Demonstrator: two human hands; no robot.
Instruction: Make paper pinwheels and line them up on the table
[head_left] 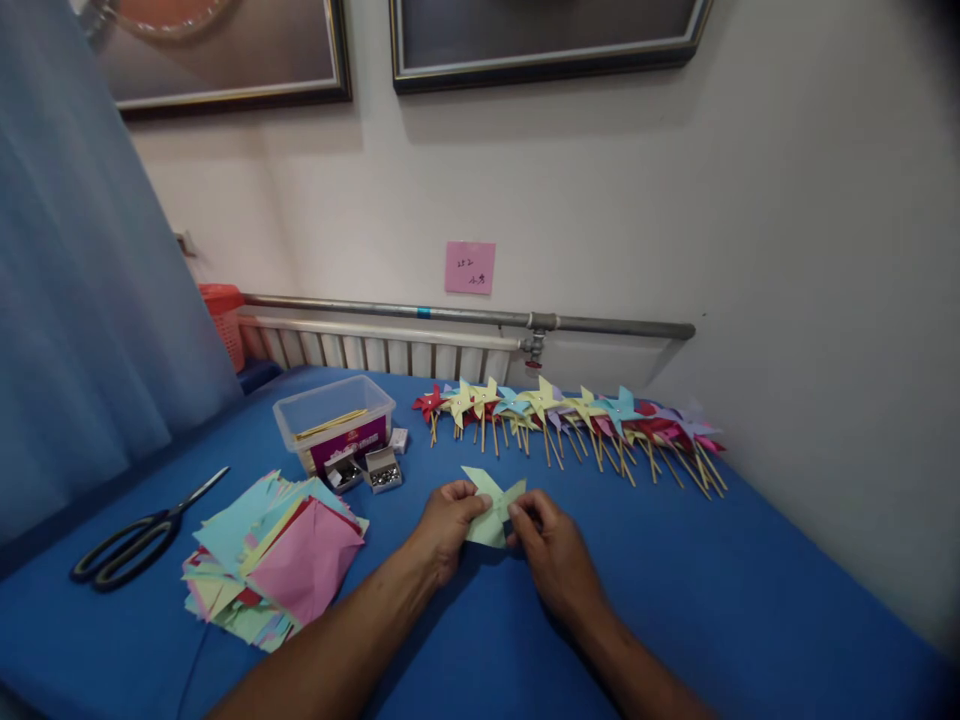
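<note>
Green pinwheel (489, 530) between curled left hand (448, 522) and curled right hand (553, 548)

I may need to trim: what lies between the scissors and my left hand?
In the head view, a pile of coloured paper lies between the scissors and left hand.

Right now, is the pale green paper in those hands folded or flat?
Partly folded: the pale green paper shows pointed flaps between left hand and right hand.

Fingers (457, 489) bent, forearms (356, 622) angled inward
</note>
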